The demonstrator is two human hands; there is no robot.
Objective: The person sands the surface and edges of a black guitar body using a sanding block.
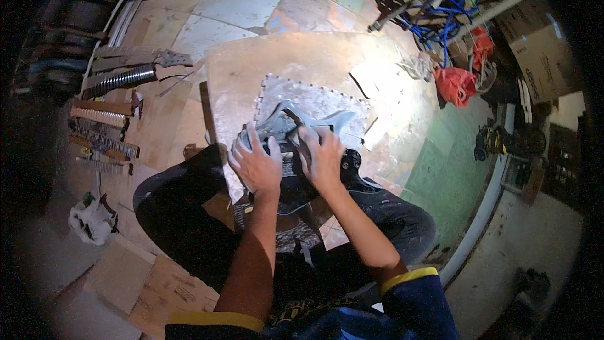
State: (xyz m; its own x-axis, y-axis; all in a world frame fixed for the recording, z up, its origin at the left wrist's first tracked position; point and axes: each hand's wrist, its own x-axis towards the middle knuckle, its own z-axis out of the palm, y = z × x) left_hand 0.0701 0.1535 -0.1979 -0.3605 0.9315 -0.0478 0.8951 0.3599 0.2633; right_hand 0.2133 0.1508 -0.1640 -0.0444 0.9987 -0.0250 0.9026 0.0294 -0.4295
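Observation:
A guitar body point(340, 119) with two grey horns and a black lower part with round holes or fittings lies across a dusty puzzle-edged mat point(277, 88). My left hand point(255, 164) rests on its left side, fingers curled against it. My right hand point(324, 157) is bent over the middle of the body, closed round something I cannot make out. The mat sits on a wide pale board point(229, 56), with curved scraps of pale sheet point(377, 129) to the right. My crossed legs are partly under the piece.
Saws, rasps and other tools point(126, 79) line the left floor, near a pale rag point(91, 220). At upper right are a blue metal frame point(443, 25), a red bag point(454, 85) and cardboard boxes point(538, 69). A dark yellow-marked machine point(506, 141) stands at the right.

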